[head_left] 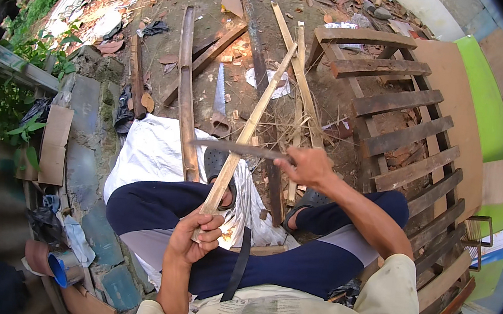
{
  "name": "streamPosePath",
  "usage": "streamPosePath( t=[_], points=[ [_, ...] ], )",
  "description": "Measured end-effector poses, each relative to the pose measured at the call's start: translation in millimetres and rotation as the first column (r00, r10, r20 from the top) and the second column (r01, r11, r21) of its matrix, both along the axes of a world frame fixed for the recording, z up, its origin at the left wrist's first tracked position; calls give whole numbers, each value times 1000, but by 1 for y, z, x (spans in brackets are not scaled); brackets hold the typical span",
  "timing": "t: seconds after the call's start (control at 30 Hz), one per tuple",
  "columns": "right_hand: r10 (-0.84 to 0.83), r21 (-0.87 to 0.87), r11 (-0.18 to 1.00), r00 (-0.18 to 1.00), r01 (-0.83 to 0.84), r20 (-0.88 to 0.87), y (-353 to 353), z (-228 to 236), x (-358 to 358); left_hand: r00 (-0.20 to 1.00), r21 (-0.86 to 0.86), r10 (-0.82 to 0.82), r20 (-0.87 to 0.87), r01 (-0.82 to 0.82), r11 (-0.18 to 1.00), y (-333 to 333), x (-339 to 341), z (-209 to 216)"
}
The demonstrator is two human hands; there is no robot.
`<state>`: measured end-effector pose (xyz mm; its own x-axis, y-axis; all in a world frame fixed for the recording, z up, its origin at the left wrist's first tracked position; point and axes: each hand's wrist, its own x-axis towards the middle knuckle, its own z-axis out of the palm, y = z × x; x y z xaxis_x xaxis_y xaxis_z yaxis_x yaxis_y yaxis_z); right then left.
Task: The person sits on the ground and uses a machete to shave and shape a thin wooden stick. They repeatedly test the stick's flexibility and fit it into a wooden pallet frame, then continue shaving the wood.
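My left hand (194,236) is closed round the near end of a long pale wooden strip (251,125), which slants up and away from my lap. In my right hand (308,166) is the handle end of a machete (234,148). Its long dark blade points left and crosses the strip roughly midway, but I cannot tell whether the edge bites into the wood. Beyond the blade, a handsaw (221,93) lies on the ground.
A slatted wooden pallet (396,106) stands along the right. A long grooved board (185,92) and other loose wood lie ahead. White sacking (152,151) spreads under my legs. A low block wall (83,117) runs along the left, with a blue cup (66,268) near it.
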<state>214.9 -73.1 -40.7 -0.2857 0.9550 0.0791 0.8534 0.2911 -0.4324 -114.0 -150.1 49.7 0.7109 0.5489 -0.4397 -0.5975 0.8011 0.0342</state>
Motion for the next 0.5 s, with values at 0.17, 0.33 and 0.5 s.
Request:
streamPosePath(
  t=[0.17, 0.33, 0.5],
  points=[
    [17, -48, 999, 1000, -18, -11, 5, -11, -5, 999, 30, -37, -4, 37, 999, 3, 3, 6],
    [-406, -182, 885, 902, 428, 148, 37, -27, 44, 982, 58, -86, -171, 97, 994, 0, 0, 1],
    [-291, -213, 930, 954, 301, 74, 26, -1, 8, 852, 152, -86, -516, 190, 970, -1, 8, 10]
  ],
)
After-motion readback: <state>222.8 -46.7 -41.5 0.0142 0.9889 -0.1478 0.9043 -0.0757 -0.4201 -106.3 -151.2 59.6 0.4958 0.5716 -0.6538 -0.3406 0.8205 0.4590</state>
